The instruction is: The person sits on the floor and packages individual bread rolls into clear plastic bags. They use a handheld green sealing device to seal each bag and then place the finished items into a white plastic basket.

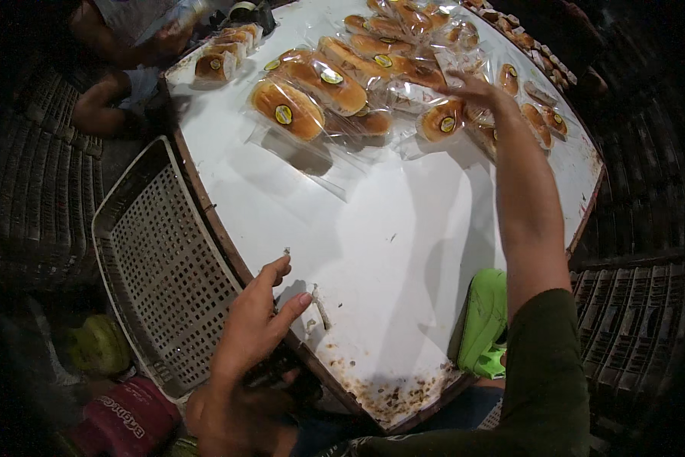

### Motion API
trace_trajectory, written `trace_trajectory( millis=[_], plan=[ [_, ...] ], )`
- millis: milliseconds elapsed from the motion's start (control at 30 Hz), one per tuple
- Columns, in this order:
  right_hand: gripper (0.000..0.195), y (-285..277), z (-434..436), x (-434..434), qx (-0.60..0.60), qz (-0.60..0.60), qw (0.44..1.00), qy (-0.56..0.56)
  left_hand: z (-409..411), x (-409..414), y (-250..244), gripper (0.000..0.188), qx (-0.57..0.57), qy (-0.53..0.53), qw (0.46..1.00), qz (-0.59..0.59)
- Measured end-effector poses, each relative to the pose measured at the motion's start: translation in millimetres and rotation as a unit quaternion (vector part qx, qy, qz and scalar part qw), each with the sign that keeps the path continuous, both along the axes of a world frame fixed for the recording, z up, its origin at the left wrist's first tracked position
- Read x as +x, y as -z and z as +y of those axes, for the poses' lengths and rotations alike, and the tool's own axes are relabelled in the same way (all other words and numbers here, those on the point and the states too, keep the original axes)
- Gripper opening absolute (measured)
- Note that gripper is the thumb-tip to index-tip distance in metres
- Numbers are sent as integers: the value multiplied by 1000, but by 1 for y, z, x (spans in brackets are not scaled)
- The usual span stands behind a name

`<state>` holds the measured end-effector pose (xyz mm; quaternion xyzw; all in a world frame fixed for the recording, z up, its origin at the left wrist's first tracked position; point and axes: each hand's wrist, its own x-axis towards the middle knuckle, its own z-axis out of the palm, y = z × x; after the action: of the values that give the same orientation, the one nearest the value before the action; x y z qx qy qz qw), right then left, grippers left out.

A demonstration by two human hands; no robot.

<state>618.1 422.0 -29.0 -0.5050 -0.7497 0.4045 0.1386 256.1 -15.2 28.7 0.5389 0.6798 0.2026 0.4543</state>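
My left hand [262, 320] hovers above the near left edge of the white table [365, 245], thumb and fingers apart, holding nothing. My right hand [474, 91] reaches across to the pile of bread in clear plastic bags; its fingers are blurred over the bags, so whether they grip one cannot be told. A bagged bread roll with a yellow label [442, 120] lies just below that hand. To the left, a larger bagged loaf [288, 108] rests beside another bagged loaf [337, 85]. Smaller bagged rolls [535, 123] lie right of my right forearm.
An empty plastic crate [171, 274] stands against the table's left edge. A bright green case [482, 320] lies near the right edge. Wrapped bread [219, 60] is lined up at the far left, near another person's arms [108, 97]. Slatted crates [634, 325] are at the right.
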Motion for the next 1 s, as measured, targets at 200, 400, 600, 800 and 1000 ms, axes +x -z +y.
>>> trace_trajectory(
  millis=[200, 400, 600, 800, 1000],
  plan=[
    [89, -2, -84, -70, -7, -273, 959, -77, -19, 4, -14, 63, 43, -1, 999, -14],
    [75, 26, -268, -104, 147, -286, 939, -120, -38, 14, -25, 62, 88, 31, 996, -15],
    [62, -11, -390, -117, 99, 18, 993, -58, -73, 9, 0, 69, 151, 56, 984, 72],
    [68, 6, -314, -32, 327, -288, 880, 191, -84, 32, -9, 71, 201, 117, 971, 58],
    [46, 28, -447, -70, 167, 56, 932, 318, -83, 56, 4, 77, 189, 64, 978, -58]
  ],
)
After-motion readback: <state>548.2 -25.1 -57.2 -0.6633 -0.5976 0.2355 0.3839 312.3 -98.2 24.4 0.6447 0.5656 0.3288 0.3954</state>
